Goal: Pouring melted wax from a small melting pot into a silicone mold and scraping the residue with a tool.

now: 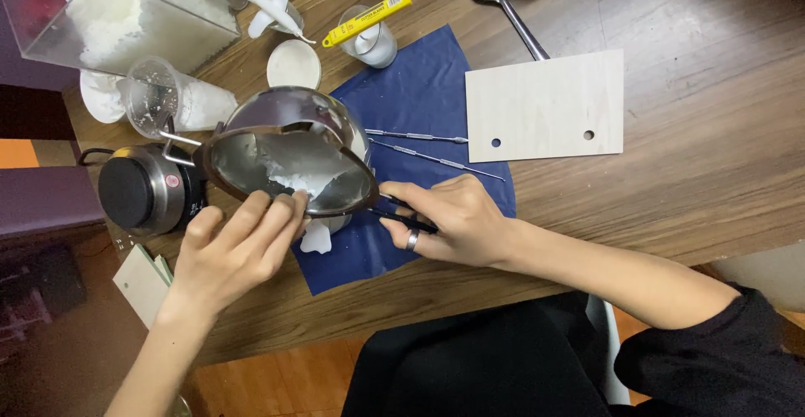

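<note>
My left hand (231,249) grips the rim of a tilted metal pot (289,161) that has white wax stuck to its inside. It is tipped toward me over a blue cloth (423,90). My right hand (449,220), with a ring on one finger, holds a thin black tool (402,218) beside the pot's lower rim. A white lump (317,238) shows just under the pot on the cloth.
A wooden table (704,174) carries a pale board with two holes (549,107), two thin metal rods (432,153), a ladle (503,2), a small electric hot plate (138,189), a clear plastic cup (159,94), a clear bin of white flakes (117,15) and a small jar (373,40).
</note>
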